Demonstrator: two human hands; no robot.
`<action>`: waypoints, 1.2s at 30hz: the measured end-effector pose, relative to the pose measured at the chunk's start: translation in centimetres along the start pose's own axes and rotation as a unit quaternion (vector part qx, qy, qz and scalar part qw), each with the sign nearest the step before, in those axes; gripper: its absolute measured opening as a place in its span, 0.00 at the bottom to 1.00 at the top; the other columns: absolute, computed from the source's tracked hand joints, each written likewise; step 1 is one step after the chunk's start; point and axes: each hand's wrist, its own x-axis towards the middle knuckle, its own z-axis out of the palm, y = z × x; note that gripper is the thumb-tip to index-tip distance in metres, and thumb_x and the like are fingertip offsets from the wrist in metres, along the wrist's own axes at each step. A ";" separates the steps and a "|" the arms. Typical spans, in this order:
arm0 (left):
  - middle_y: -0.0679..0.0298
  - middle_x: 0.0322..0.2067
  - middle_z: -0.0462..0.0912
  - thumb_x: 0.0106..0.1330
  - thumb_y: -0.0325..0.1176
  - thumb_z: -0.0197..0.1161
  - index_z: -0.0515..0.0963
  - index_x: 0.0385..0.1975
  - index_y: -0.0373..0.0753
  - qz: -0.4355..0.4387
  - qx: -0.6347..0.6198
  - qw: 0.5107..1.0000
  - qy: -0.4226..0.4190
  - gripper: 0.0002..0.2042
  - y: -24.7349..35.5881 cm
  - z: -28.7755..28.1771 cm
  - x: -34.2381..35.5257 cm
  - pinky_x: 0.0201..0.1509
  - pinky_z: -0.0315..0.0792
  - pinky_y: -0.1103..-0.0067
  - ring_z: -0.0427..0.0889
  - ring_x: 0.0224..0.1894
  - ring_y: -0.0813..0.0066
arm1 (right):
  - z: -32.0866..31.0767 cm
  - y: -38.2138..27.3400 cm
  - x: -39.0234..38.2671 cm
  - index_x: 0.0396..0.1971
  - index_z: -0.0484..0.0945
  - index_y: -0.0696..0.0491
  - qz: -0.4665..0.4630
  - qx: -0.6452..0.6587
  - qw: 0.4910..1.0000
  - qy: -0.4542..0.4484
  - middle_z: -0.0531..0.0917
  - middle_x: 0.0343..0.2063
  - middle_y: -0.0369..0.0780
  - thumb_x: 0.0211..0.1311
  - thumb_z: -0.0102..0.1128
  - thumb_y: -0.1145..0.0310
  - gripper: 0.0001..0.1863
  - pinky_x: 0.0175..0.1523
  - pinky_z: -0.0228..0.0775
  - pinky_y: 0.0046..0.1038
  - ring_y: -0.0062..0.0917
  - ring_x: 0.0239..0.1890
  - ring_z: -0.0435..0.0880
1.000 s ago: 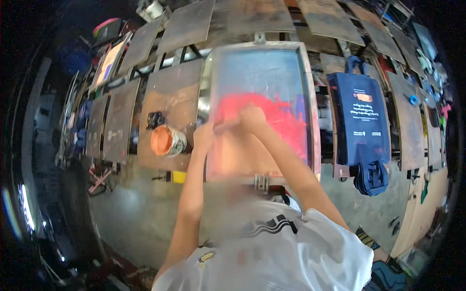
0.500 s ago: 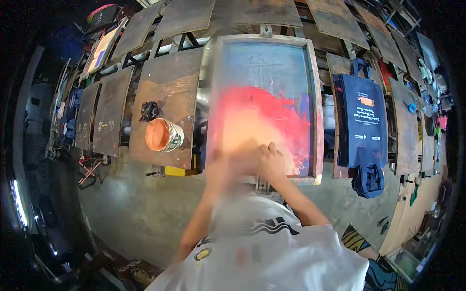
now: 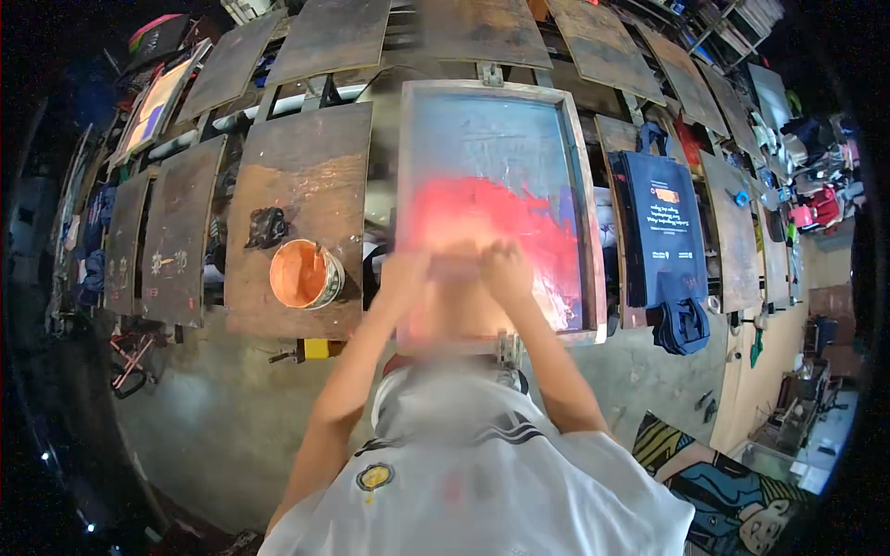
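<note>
Printing screen (image 3: 501, 167), metal-framed rectangle, lies flat at centre; mesh grey-blue above, red ink smeared across lower half. Second framed screen (image 3: 153, 102) at far left, tilted, pale with orange and pink patches. Navy bag (image 3: 663, 227) right of centre carries a small orange label (image 3: 666, 195) with pale print below.

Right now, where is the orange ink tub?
In the head view the orange ink tub sits on a brown wooden board, left of the framed printing screen and the person's left hand.
</note>
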 end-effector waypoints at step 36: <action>0.54 0.25 0.81 0.54 0.28 0.58 0.75 0.37 0.42 0.173 -0.025 0.979 0.108 0.10 -3.2 1.6 -1.1 0.31 0.74 0.61 0.83 0.27 0.53 | 0.2 -6.9 -5.2 0.30 0.79 0.51 0.140 0.002 0.984 0.106 0.77 0.33 0.38 0.43 0.64 0.71 0.10 0.39 0.75 0.36 0.38 0.41 0.75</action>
